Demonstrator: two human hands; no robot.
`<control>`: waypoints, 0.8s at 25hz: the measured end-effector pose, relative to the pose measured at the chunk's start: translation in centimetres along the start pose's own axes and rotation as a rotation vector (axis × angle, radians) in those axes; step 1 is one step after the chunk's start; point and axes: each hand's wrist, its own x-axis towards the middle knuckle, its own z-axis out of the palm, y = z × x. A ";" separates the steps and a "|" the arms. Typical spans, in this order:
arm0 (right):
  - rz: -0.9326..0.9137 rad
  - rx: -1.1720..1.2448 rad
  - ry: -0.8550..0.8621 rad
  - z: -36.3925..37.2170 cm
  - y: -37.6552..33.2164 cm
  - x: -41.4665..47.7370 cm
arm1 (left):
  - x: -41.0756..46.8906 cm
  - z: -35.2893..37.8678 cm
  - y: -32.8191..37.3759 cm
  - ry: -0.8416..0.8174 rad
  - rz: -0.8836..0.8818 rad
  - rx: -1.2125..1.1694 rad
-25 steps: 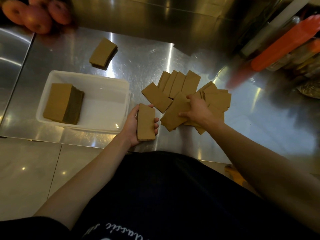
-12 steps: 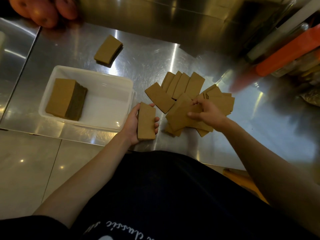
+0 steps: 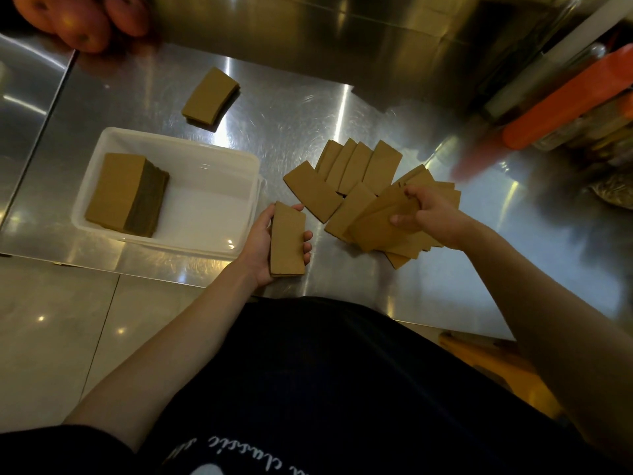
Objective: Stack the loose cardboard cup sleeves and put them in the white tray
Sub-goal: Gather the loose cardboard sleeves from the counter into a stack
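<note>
Several loose brown cardboard sleeves [image 3: 356, 173] lie fanned out on the steel counter right of centre. My right hand [image 3: 426, 214] pinches one sleeve [image 3: 380, 222] from that pile, lifted a little at its right end. My left hand [image 3: 265, 243] grips a small stack of sleeves [image 3: 287, 240] near the counter's front edge, just right of the white tray [image 3: 178, 144]. A thick stack of sleeves [image 3: 120, 190] stands in the tray's left half. Behind the tray lies another small stack [image 3: 209, 96] on the counter.
Red apples [image 3: 87, 18] sit at the back left corner. Orange-capped bottles and jars [image 3: 568, 101] crowd the back right. The counter's front edge runs just below my left hand, with tiled floor [image 3: 51, 330] beyond it.
My right hand has slid right and up along the pile, raising one sleeve by its end. My left hand has kept its stack still.
</note>
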 end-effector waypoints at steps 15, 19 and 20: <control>-0.063 -0.523 0.125 4.2 -2.4 4.9 | -0.8 -0.3 0.4 0.027 0.050 -0.004; -0.011 -0.389 0.123 4.1 -2.0 4.8 | -0.8 -0.3 0.4 0.032 0.051 0.001; 0.004 -0.334 0.122 3.7 -1.8 4.7 | -0.8 -0.3 0.4 0.031 0.051 0.000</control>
